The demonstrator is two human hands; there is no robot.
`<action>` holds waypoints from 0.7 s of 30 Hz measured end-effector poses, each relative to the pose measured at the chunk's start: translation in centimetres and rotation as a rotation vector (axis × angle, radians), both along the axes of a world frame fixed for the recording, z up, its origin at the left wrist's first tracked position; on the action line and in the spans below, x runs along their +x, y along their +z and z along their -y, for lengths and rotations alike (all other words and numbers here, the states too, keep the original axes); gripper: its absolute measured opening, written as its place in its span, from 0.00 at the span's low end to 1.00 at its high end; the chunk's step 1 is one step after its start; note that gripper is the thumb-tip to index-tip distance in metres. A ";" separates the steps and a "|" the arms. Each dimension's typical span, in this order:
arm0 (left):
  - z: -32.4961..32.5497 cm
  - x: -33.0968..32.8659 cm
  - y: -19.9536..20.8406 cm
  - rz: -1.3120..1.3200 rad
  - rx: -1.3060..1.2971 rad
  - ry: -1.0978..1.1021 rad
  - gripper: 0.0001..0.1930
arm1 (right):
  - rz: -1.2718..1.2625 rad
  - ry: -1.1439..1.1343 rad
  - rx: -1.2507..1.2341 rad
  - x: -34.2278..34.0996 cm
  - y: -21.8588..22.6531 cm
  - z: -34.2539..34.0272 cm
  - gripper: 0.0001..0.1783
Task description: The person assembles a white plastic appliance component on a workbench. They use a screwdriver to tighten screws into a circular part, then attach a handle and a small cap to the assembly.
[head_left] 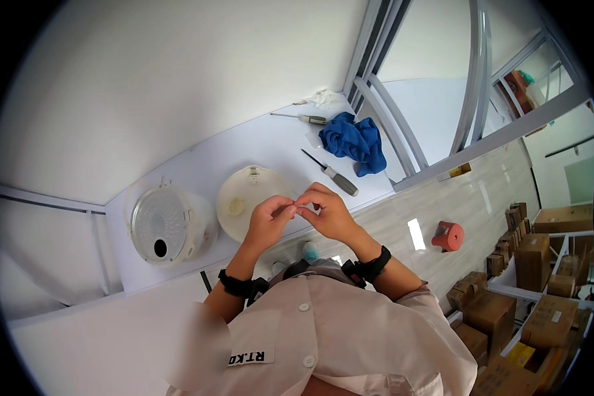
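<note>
My left hand (266, 222) and my right hand (329, 212) meet fingertip to fingertip above the front edge of the white table (204, 158). Both are closed in a pinch; anything between the fingers is too small or hidden to make out. Just beyond my left hand lies a round cream-white shell (239, 189), like an appliance cover, with a small fitting at its far rim. A screwdriver (340, 181) with a grey handle rests beyond my right hand. Farther left stands a round white appliance (190, 224) with a patterned grey disc (157, 214) and a dark oval hole.
At the back lie a second screwdriver (311, 119), a crumpled blue cloth (353, 140) and a white tissue (325, 98). Metal framing (402, 132) rises at the table's right end. On the floor stands a red cylinder (448, 236); cardboard boxes (492, 317) fill shelving at lower right.
</note>
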State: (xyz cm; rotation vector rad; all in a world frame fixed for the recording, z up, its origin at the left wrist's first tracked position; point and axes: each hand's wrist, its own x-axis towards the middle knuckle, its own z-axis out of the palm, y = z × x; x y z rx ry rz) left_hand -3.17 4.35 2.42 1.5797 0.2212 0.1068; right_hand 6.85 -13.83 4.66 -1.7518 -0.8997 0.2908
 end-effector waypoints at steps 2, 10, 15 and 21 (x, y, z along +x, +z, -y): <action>0.3 0.1 0.1 0.009 0.111 0.015 0.06 | 0.180 -0.085 -0.045 0.8 -0.1 0.6 0.16; -0.2 0.3 1.2 0.123 0.503 -0.069 0.05 | 0.404 -0.560 -0.571 4.5 -6.8 4.9 0.34; 0.1 0.9 0.6 0.199 0.587 -0.139 0.06 | 0.366 -0.527 -0.662 5.1 -9.6 5.5 0.37; 0.7 1.7 0.5 0.208 0.602 -0.172 0.05 | 0.253 -0.425 -0.679 5.5 -9.6 4.8 0.34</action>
